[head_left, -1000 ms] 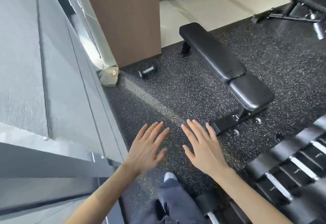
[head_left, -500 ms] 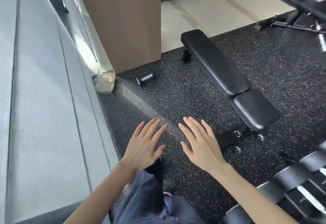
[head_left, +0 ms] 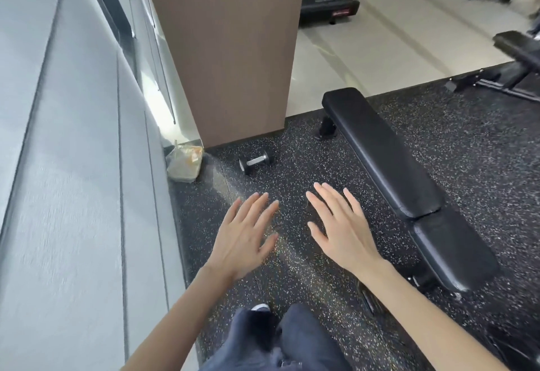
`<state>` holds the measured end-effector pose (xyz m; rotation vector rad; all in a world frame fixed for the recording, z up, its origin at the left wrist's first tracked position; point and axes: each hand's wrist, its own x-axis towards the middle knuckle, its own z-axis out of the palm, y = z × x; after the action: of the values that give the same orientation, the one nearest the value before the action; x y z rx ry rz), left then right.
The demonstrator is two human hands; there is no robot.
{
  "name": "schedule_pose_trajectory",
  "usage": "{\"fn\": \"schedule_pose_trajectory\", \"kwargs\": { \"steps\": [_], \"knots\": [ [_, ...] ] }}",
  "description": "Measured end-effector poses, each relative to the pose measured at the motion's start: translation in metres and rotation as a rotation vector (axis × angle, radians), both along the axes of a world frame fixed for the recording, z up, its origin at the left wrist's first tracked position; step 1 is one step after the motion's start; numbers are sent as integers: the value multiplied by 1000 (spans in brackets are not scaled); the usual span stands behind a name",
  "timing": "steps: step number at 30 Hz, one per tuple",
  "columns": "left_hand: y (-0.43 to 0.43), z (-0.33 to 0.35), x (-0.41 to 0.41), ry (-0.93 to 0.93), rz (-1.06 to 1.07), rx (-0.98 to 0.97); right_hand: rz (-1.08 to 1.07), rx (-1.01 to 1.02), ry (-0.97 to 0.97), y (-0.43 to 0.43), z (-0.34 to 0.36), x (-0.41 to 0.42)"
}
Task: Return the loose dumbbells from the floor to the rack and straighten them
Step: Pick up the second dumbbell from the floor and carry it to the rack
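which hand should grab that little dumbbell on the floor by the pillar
Probably the left hand. The dumbbell lies almost straight ahead of its fingers, with bare floor between. The right hand hangs further toward the bench and would have to cross over. Both hands are open and empty.

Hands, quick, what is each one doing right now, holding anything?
Left hand: open, fingers spread, holding nothing.
Right hand: open, fingers spread, holding nothing.
The dumbbell lies on the floor ahead, untouched.
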<state>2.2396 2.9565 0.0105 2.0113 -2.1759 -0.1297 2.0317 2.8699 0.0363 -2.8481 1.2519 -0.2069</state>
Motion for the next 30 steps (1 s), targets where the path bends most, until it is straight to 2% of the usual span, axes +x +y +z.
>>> {"fn": "schedule_pose_trajectory", "kwargs": {
  "steps": [8, 20, 30],
  "knots": [
    [-69, -24, 28, -84, -46, 80, 86, 84, 70, -85, -33, 20],
    [-231, -26, 23, -52, 206, 75, 331, 116, 108, -279, -30, 52],
    [-292, -56, 69, 7, 368, 148, 459, 183, 120, -375, -59, 109]
  ]
}}
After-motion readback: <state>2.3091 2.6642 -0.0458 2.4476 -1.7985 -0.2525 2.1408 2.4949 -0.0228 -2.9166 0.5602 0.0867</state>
